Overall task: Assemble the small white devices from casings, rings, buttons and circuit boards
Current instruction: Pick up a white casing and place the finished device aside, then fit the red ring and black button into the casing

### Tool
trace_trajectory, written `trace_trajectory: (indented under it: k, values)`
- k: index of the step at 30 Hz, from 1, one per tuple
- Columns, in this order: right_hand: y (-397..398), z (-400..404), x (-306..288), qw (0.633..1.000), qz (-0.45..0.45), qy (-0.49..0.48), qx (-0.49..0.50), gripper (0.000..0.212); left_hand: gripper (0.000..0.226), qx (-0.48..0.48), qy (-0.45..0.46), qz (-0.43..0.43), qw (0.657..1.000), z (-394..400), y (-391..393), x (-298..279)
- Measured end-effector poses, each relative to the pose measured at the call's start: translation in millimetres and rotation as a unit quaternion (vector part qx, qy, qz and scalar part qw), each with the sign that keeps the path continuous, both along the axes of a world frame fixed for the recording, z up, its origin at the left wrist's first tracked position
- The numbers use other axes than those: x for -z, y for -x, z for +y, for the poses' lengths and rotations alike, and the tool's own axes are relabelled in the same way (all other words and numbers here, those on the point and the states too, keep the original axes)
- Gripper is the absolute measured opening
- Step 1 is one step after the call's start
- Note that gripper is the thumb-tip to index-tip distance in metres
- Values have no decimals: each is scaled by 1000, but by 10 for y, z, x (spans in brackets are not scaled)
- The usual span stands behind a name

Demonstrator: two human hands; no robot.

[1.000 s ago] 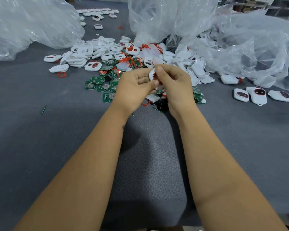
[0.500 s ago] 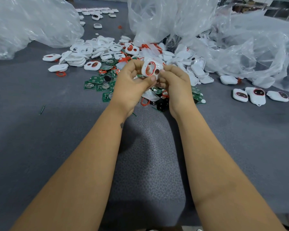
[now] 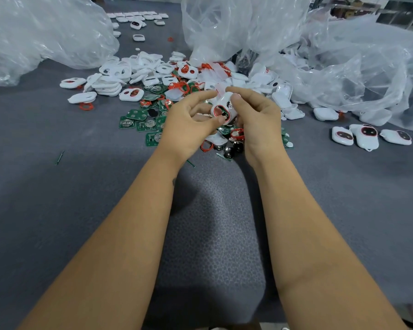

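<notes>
Both hands hold one white casing above the grey bench: the left hand pinches its lower edge, the right hand grips its top with thumb and fingers. A red ring sits in its opening. Just behind and under the hands lies a heap of green circuit boards, red rings and white casings. Three assembled devices lie apart at the right. Clear plastic bags crowd the far side.

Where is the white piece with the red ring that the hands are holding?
In the head view the white casing is held up mid-frame between the left hand and right hand, above the green circuit boards on the grey table.
</notes>
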State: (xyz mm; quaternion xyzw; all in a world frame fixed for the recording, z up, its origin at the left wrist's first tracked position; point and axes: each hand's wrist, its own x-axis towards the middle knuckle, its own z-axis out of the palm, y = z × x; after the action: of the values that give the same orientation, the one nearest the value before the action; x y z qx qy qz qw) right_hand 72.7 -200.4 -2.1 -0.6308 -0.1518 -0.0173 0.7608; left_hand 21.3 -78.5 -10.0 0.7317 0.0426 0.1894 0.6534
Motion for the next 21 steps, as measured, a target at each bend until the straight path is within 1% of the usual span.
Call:
trace_trajectory:
  k: [2, 4, 6, 7, 10, 14, 16, 17, 19, 21]
  values:
    - [4, 10, -6, 1000, 6, -20, -16, 16, 37, 14, 4, -5, 1000, -6, 16, -12]
    - [6, 15, -25, 997, 26, -66, -37, 16, 31, 8, 33, -13, 999, -6, 27, -21]
    - [-2, 6, -40, 991, 53, -107, -60, 21, 27, -8, 63, -27, 998, -2, 25, -24]
    - [-4, 0, -43, 989, 60, -113, -69, 25, 25, -17, 70, -34, 997, -3, 25, -26]
    - [18, -1, -40, 990, 55, -88, -93, 32, 25, -34, 75, -54, 995, -3, 17, -29]
    - [54, 16, -52, 993, 46, -49, -95, 25, 25, -43, 71, -74, 994, 11, 8, -26]
    - [67, 27, -43, 997, 23, -19, -74, 16, 24, -40, 79, -77, 993, 14, 2, -10]
    - [69, 31, -35, 998, 11, -7, -54, 16, 23, -38, 86, -74, 993, 17, -4, -2]
    - [59, 36, -25, 1000, -16, 17, -1, 16, 29, -35, 100, -57, 993, 16, -15, -7]
    - [53, 41, -15, 996, -51, 68, 37, 12, 35, -13, 126, -38, 991, 32, -22, -18]
